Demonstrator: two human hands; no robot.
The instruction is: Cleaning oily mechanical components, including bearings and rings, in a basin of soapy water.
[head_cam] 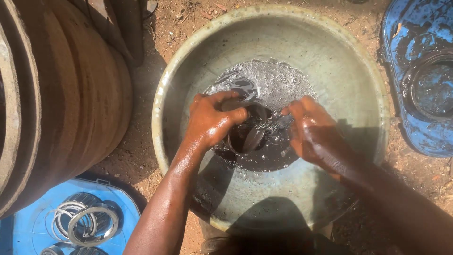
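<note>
A wide pale green basin (351, 71) sits on the dirt and holds a shallow pool of dark, foamy liquid (271, 82). My left hand (210, 120) grips a dark metal ring-shaped part (247, 137), half sunk in the liquid at the basin's middle. My right hand (314, 134) is wet and curled over a small object at the part's right side; what it holds is hidden by glare and fingers. Both hands touch the liquid.
A big rusty-brown drum-like wheel (61, 94) stands at the left. A blue tray (28, 226) at lower left holds metal bearing rings (92, 224). A blue container (424, 75) with dark liquid lies at the right. Red dirt ground (137, 156) surrounds the basin.
</note>
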